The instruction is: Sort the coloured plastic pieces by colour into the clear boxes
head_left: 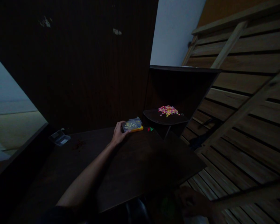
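Note:
My left hand (118,134) reaches forward over the dark desk and grips the left end of a small clear plastic case (130,125). Pale little pieces show through the case. Something yellow (139,128) lies under it, and another clear piece lies against its far right side. Low at the right, beyond the desk's front edge, is my right hand (192,199); it is dark, and its fingers are hard to make out. A dim greenish thing (167,207) is to the left of it.
A pile of pink, red and yellow beads (168,110) lies on a small curved shelf (154,117). Small red and green pieces (150,129) are below it. An open clear case (60,137) and reddish bits (78,145) lie at left. Wooden slats (252,90) stand at right.

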A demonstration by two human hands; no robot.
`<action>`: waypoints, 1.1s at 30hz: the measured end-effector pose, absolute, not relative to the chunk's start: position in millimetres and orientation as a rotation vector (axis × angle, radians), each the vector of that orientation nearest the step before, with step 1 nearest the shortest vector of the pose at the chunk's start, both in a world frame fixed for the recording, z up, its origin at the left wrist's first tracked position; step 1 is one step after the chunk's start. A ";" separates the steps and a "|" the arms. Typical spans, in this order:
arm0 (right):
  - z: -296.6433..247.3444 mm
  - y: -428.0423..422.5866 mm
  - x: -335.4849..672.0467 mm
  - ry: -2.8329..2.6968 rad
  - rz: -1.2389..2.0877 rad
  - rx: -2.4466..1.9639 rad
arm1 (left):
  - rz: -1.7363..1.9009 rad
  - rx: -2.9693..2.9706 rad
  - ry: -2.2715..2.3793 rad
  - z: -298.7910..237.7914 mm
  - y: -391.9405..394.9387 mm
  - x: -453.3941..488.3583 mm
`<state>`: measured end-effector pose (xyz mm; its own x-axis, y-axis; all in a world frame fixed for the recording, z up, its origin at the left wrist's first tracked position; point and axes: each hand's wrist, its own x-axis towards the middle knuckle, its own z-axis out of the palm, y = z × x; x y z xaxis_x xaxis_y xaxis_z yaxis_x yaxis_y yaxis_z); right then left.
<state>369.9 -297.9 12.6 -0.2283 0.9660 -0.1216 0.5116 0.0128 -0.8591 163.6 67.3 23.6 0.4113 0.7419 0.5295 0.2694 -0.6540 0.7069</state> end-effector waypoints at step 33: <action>138.9 -140.3 278.3 -2.678 -0.256 -1.356 | 1.110 1.525 0.588 55.5 -89.8 89.4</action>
